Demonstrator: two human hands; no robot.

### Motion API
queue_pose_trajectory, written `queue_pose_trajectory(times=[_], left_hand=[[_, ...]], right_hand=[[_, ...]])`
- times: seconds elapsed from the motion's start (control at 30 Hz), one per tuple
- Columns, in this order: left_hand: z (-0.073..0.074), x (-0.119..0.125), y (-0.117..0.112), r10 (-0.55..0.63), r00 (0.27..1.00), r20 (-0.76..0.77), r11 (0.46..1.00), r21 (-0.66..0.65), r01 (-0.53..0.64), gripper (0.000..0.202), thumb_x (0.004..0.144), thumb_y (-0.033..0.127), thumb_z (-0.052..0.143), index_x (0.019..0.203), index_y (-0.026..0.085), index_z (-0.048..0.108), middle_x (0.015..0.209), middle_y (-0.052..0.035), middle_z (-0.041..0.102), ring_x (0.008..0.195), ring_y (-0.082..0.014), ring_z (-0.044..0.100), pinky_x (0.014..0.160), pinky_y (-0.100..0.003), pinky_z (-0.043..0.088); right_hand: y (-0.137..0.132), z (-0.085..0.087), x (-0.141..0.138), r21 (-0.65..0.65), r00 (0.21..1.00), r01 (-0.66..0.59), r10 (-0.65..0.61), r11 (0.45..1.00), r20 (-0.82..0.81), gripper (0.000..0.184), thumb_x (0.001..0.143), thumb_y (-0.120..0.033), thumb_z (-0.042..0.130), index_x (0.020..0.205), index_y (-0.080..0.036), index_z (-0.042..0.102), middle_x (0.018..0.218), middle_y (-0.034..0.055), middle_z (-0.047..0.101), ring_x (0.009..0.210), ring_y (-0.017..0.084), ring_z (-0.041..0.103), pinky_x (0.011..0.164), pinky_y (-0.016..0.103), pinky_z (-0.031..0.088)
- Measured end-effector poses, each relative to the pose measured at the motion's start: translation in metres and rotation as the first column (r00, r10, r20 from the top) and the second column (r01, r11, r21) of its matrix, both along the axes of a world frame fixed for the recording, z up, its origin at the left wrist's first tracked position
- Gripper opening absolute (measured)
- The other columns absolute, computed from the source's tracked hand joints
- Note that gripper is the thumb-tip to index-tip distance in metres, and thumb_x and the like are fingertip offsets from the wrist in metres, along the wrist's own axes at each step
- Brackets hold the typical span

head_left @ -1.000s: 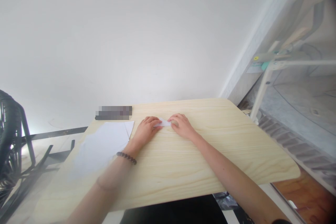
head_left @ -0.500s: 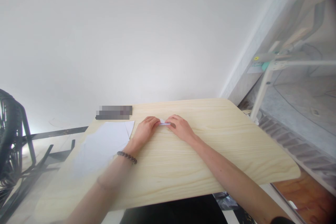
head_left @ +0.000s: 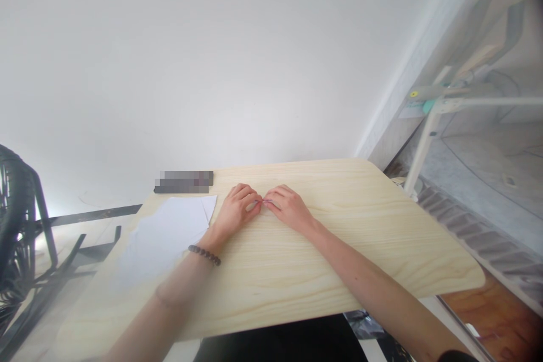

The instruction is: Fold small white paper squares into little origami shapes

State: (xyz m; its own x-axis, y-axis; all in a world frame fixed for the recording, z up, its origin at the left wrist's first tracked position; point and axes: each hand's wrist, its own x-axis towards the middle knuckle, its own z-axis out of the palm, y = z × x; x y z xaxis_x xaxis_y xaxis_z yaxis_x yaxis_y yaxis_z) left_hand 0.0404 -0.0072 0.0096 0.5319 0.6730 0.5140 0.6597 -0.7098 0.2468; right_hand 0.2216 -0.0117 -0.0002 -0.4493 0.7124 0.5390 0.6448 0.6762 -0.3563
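Gripping the thin strip (head_left: 263,201) in the nearly closed fingertips of left hand (head_left: 237,209) and right hand (head_left: 292,208), press evenly from left to right.

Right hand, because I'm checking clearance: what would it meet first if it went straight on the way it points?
Probably the left hand, which lies just ahead of the right hand, with a thin sliver showing between; from this one view, depth is unclear.
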Motion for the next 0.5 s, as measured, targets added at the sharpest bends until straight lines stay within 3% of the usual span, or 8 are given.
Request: queue_pose_trajectory(times=[0.5], left_hand=[[0.0028, 0.0001, -0.0017, -0.002, 1.0, 0.011, 1.0, 0.001, 0.002, 0.014, 0.079, 0.024, 0.046, 0.08, 0.02, 0.059, 0.084, -0.0038, 0.06, 0.088, -0.018, 0.047, 0.083, -0.033, 0.037]], right_hand=[[0.0023, 0.0015, 0.0028, 0.046, 0.998, -0.031, 0.028, 0.998, 0.058, 0.019, 0.083, -0.029, 0.045, 0.087, -0.023, 0.062, 0.091, 0.003, 0.06, 0.089, 0.015, 0.048, 0.081, 0.031, 0.037]])
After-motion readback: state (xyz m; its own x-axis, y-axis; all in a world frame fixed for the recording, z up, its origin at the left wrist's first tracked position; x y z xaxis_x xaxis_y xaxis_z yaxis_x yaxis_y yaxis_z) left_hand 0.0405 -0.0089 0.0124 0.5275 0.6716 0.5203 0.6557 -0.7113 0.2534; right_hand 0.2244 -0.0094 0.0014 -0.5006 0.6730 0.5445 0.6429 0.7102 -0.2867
